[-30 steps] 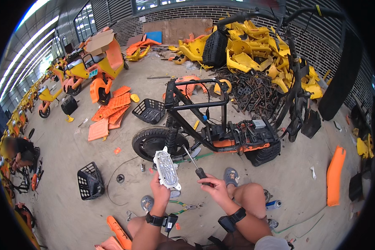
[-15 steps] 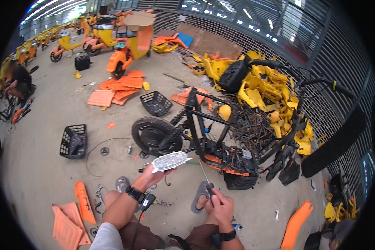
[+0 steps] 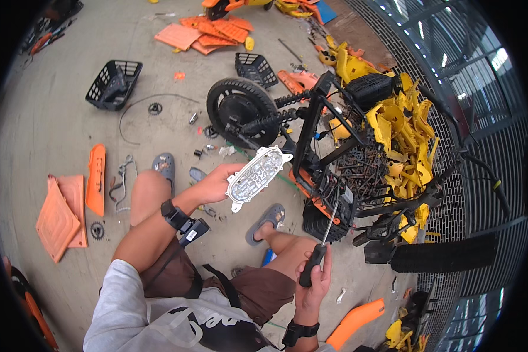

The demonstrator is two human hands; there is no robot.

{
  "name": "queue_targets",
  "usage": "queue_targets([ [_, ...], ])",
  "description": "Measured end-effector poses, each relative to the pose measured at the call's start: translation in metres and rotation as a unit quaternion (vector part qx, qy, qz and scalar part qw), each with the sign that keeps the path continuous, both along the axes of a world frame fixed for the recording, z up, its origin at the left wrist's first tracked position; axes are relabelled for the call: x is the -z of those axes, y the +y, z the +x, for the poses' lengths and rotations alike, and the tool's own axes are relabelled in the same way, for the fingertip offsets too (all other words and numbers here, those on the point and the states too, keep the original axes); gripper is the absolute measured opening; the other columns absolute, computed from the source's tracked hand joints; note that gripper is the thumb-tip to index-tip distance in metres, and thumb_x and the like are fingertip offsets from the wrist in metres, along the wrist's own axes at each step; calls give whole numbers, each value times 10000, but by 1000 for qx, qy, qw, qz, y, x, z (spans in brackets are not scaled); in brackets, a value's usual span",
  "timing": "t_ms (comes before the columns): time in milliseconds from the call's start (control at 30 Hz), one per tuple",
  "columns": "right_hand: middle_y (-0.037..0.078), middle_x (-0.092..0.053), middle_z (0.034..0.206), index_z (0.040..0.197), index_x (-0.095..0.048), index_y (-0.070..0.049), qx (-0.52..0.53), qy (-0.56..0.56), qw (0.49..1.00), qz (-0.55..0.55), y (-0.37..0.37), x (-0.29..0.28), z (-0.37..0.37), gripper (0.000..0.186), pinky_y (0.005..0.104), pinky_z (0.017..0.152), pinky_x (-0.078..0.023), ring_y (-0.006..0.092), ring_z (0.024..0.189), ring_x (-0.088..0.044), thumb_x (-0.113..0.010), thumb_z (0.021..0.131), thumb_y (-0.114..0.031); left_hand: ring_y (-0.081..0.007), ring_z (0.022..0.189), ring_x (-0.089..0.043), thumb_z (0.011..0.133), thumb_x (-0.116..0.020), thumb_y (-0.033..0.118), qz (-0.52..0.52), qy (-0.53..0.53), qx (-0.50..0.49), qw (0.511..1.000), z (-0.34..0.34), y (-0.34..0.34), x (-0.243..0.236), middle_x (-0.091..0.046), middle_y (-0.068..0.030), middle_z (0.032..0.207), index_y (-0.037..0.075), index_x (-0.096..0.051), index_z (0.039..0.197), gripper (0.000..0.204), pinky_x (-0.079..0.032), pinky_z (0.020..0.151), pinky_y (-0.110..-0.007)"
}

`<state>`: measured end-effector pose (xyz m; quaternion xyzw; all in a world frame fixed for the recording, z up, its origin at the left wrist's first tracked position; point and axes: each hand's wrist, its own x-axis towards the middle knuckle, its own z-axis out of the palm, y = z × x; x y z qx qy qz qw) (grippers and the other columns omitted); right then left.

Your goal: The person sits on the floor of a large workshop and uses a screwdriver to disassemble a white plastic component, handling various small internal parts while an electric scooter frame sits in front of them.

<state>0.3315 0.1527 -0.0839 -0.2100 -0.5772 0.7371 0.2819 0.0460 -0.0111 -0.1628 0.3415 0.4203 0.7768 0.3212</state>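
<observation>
My left hand [image 3: 215, 184] grips a white oval lamp unit [image 3: 256, 178] with mounting tabs round its rim, held up over the floor between my knees and the scooter. Its silvery patterned face is turned upward. In my right hand [image 3: 315, 283] is a screwdriver [image 3: 315, 261] with a black handle, its metal shaft pointing up and away from me. The shaft's tip overlaps the electrical parts of the stripped scooter [image 3: 308, 130] in view; whether it touches them I cannot tell. The scooter lies ahead, with its rear wheel [image 3: 240, 111] to the left.
Black plastic baskets [image 3: 114, 85] stand beyond on the concrete floor. Orange panels [image 3: 58, 214] lie at the left, more [image 3: 214, 32] farther off. Yellow body parts [image 3: 402, 129] are heaped at the right beside metal scraps. Another orange piece [image 3: 355, 324] lies near right.
My view has tilted down and turned right. The lamp's face has turned more toward me. The screwdriver now points away to the upper right instead of up-left toward the lamp.
</observation>
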Motion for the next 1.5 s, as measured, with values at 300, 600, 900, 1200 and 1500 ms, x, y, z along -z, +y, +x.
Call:
queue_targets([
  [300,73,-511,1059,1455,-340,-34,-125,23,983,-133,-12,43,-68,641,347,717,-494,190,856,-566,-607,874,17,-54,893,-607,844,-749,71,-55,12,18,998,-1,1,30,-723,-36,1054,-4,-687,1173,343,-503,760,-228],
  [600,251,-513,1355,1364,-372,-55,-6,79,983,-167,4,82,-122,452,287,551,-471,123,595,-530,-577,963,-95,-42,884,-592,865,-694,38,-167,21,103,980,15,5,27,-711,6,985,-11,-682,1158,297,-505,778,-239],
  [900,39,-606,819,1334,-433,-47,-8,76,971,-225,12,85,-116,481,266,532,-469,106,605,-567,-652,907,-15,-57,904,-590,875,-622,-14,-227,106,174,952,23,19,7,-690,-9,1024,5,-606,1296,421,-494,785,-237],
  [1200,27,-604,841,1334,-458,-39,-20,65,962,-264,8,85,-114,477,245,544,-469,78,624,-553,-641,895,-3,-351,1197,-579,1040,-422,351,-121,-339,315,878,24,19,22,-550,-233,1335,-28,-379,1428,544,-487,994,-485],
  [1500,42,-651,864,1342,-486,-1,-8,-18,999,-48,9,90,-112,432,202,540,-442,55,595,-528,-635,951,-107,-352,1014,-665,1031,-222,568,-196,-273,262,905,24,23,23,-618,-233,1213,42,-413,1404,672,-555,881,-469],
])
